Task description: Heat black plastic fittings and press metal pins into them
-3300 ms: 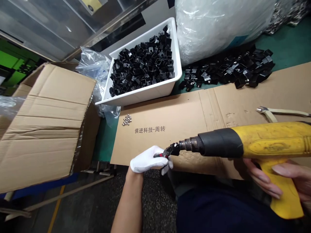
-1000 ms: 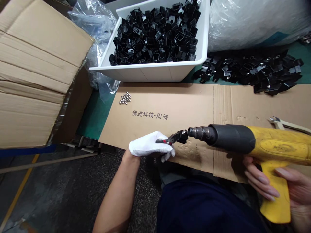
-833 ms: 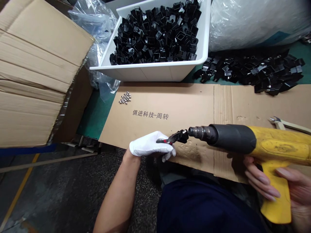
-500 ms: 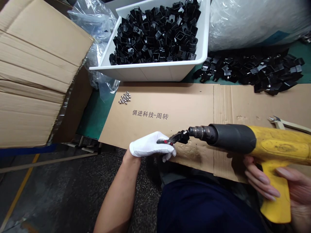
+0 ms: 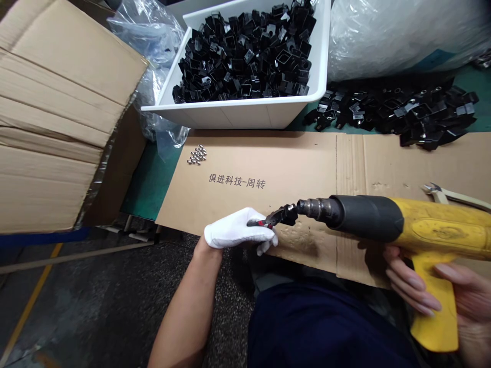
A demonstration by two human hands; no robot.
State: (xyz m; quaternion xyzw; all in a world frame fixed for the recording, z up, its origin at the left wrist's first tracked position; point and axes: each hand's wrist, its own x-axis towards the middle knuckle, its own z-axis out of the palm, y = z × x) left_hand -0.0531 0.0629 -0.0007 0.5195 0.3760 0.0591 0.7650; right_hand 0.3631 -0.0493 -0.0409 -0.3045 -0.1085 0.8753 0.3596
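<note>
My left hand (image 5: 241,230), in a white glove, is closed around what look like small pliers (image 5: 264,223) with dark, red-marked handles. At their far end is a black plastic part (image 5: 288,215), partly merged with the dark jaws. My bare right hand (image 5: 441,291) is wrapped around the grip of a yellow heat gun (image 5: 441,227) with a black barrel sleeve. Its stepped metal nozzle (image 5: 316,208) points left, right up against the black part; whether they touch I cannot tell. Both are held over the cardboard sheet (image 5: 238,153).
A white bin (image 5: 238,115) heaped with black plastic parts stands behind the cardboard. More black parts (image 5: 414,112) lie at back right, before a plastic-wrapped bundle (image 5: 402,41). Small metal pieces (image 5: 197,155) form a cluster. Cutters (image 5: 437,191) lie behind the heat gun. A carton (image 5: 61,117) stands left.
Hardly anything differs. The black part at the nozzle has tilted or shifted very slightly; both hands keep their holds and places.
</note>
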